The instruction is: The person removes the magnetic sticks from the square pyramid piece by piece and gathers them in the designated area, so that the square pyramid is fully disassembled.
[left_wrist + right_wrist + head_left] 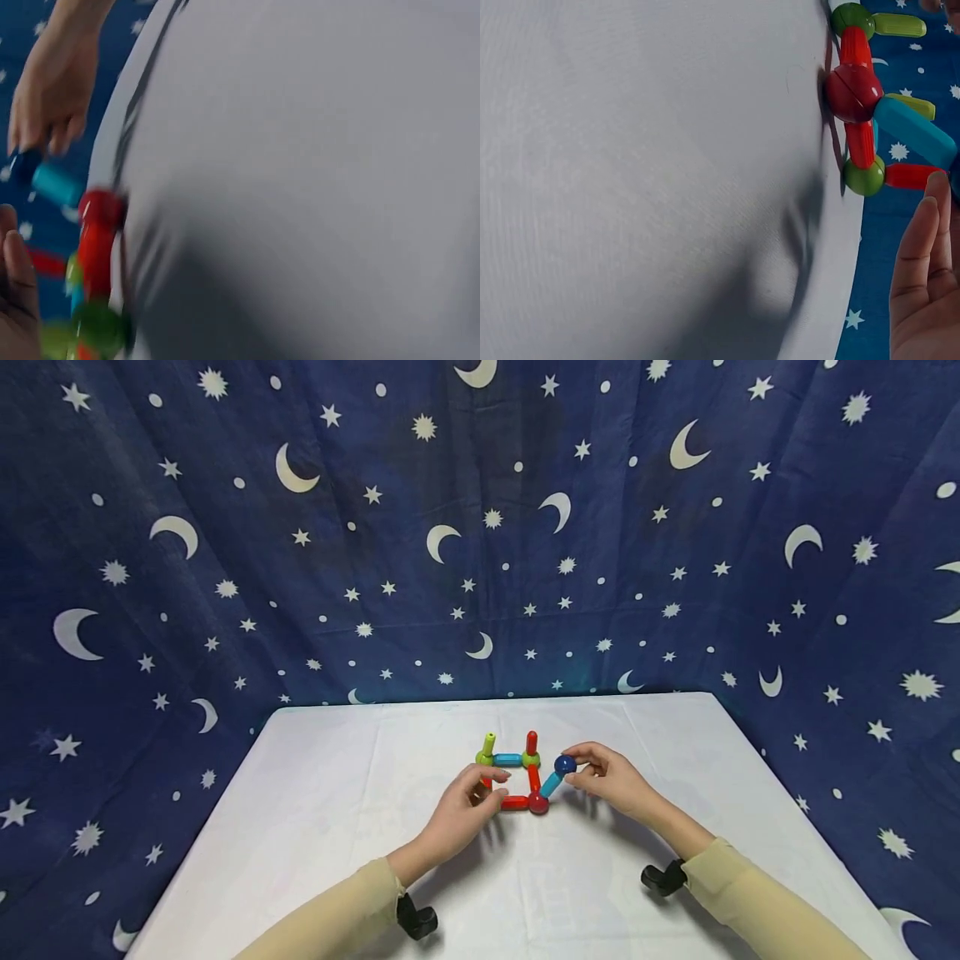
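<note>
A ball-and-rod building frame stands on the table, its balls and rods forming a square. At its front right corner is a red ball, from which a light blue rod slants up to a dark blue ball. My right hand pinches that dark blue ball between thumb and fingers. Over the front left corner my left hand hovers with loosely bent fingers and nothing in its grasp. It covers that corner's green ball and light green rod in the head view.
Upright rods rise from the back corners: a yellow-green rod at left, a red rod at right. A white cloth covers the table. Behind it hangs a dark blue curtain with moons and stars.
</note>
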A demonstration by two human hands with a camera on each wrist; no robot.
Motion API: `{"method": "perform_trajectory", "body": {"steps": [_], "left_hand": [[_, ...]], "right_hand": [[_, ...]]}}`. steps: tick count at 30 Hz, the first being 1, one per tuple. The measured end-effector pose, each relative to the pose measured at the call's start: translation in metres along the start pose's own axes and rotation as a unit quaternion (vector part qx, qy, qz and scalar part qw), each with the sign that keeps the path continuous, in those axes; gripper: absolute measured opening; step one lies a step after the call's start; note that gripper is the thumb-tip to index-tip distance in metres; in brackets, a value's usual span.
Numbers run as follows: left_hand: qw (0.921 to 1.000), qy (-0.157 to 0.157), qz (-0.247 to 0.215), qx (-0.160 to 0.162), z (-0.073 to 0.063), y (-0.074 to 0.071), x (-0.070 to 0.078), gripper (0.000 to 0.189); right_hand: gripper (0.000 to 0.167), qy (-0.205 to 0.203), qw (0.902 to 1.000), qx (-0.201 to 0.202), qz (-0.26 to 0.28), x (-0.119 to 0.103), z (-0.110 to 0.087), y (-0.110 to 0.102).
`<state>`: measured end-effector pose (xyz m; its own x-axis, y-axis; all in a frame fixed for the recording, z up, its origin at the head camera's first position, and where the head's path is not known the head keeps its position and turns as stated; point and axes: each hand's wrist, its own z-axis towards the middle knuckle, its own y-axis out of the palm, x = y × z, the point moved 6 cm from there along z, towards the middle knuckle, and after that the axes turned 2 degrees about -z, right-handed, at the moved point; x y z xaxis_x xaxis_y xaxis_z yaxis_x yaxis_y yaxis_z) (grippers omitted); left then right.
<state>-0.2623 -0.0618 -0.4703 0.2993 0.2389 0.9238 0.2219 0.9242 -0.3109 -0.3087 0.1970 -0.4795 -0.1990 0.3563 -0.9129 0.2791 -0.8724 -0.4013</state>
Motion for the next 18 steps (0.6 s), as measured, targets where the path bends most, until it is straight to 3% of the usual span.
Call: {"method": "perform_trajectory", "body": {"steps": [3, 8, 13, 18], "left_hand": [[0.9971, -0.050, -0.045, -0.033, 0.006, 0.031, -0.002, 0.029], [0.9842, -0.108, -0.140, -0.014, 0.026, 0.070, -0.009, 0.040], [0.9777, -0.130, -0.164, 0.018, 0.037, 0.085, -0.018, 0.037], [0.9744, -0.145, -0.171, 0.013, 0.041, 0.093, -0.024, 0.036]], "right_hand": [[0.043, 0.003, 0.9998, 0.008, 0.016, 0.003, -0.001, 0.001], [0.044, 0.019, 0.9990, 0.019, 0.035, 0.011, 0.000, 0.003], [0.045, 0.019, 0.9989, 0.021, 0.037, 0.013, -0.002, 0.005], [0.044, 0.025, 0.9985, 0.030, 0.039, 0.014, -0.005, 0.000]]}}
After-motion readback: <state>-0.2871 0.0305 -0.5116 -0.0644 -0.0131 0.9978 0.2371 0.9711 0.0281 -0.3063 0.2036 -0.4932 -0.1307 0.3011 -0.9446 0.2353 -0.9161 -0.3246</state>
